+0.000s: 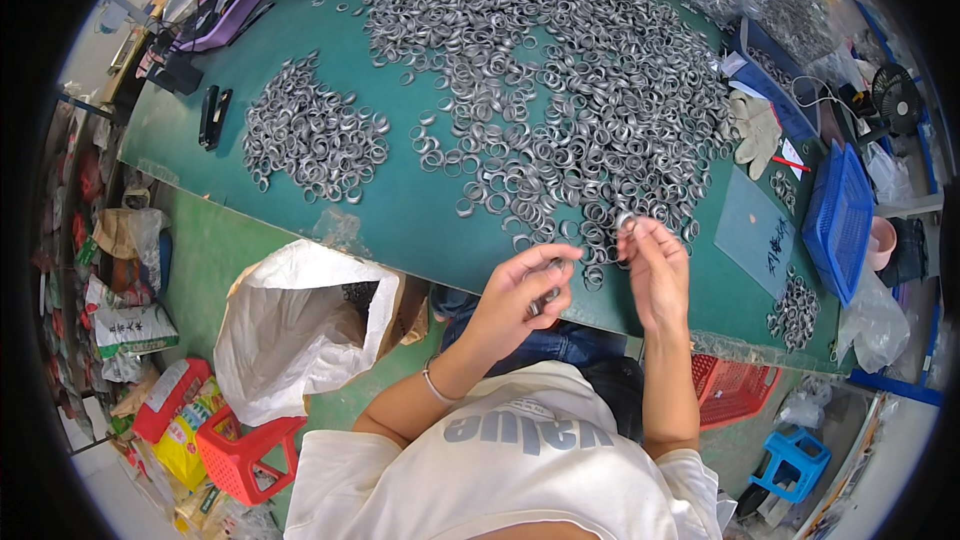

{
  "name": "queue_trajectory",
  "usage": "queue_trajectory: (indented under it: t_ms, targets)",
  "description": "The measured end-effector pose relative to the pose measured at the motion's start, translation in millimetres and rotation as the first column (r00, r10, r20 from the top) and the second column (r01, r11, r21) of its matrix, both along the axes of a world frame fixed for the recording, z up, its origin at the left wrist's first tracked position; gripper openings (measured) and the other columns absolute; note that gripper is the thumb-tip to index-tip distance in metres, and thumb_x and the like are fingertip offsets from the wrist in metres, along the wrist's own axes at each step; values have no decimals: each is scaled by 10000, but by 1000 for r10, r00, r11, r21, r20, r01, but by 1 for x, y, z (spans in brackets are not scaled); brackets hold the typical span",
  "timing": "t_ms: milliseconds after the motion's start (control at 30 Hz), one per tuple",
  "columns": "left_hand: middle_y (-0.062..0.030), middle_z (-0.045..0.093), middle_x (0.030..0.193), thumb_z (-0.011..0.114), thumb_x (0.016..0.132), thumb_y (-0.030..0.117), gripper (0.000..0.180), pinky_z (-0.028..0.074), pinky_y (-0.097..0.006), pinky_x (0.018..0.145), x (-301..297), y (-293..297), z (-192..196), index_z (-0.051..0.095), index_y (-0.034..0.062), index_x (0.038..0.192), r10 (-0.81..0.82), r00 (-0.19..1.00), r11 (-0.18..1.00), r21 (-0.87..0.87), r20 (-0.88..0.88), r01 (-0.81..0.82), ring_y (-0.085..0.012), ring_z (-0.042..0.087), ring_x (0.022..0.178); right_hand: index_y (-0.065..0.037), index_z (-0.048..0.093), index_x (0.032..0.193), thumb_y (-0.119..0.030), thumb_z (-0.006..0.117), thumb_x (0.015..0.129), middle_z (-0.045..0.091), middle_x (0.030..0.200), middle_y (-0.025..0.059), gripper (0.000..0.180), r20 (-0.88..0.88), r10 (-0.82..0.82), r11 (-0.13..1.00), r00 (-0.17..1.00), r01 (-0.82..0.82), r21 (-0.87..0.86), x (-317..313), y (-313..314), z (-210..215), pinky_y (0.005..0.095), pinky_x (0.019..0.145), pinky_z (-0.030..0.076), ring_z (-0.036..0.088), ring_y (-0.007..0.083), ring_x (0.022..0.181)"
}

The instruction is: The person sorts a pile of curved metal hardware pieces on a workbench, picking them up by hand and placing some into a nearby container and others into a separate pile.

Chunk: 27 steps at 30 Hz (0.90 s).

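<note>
A large heap of grey metal rings [600, 100] spreads over the green table [330, 30]. My left hand [520, 292] is just off the table's near edge, its fingers curled round a few metal rings [545, 300]; how many cannot be made out. To its right, my right hand [657, 275] is at the heap's near edge, with thumb and fingers pinched on a metal ring [626, 222]. A small gap separates the two hands. Further left on the table lies a smaller pile of rings [310, 130].
Left of my legs, an open white sack [290, 335] stands below the table edge. A black stapler [214, 118] lies at the table's left. On the right are a blue basket [838, 220], a glove [755, 130], a flat card [755, 230] and a small ring pile [793, 310]. A red stool [245, 455] stands lower left.
</note>
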<state>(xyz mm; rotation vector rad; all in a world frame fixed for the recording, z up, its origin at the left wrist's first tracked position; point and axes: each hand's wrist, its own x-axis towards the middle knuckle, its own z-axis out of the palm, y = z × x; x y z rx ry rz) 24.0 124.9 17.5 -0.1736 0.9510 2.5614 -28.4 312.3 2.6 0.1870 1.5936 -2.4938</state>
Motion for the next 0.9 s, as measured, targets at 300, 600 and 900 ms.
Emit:
queue_trajectory:
  t_ms: [300,600,900]
  targets:
    - [-61,576,822,507,935,151,253,258,-148,391,-1,15,-2,571,-27,1102,83,995,988,-138,47,-76,-48,426,542,-9,632,890,-38,588,850,637,883,89,66,-260,23,920,965,81,384,37,-23,13,262,711,433,563,153,767]
    - [-29,542,763,530,911,87,288,245,-145,399,5,16,-6,536,-38,1170,-7,999,982,-191,-47,-2,-37,410,579,-37,659,840,-36,643,613,585,850,61,227,-731,471,430,493,595,679,39,-21,23,348,678,395,555,238,755]
    - [-46,497,750,476,923,82,284,224,-142,383,-1,12,1,498,-19,1187,-81,997,995,53,-7,81,-42,402,554,-6,646,893,66,648,713,624,869,88,194,-722,314,670,617,395,628,37,-21,20,327,713,436,565,228,762]
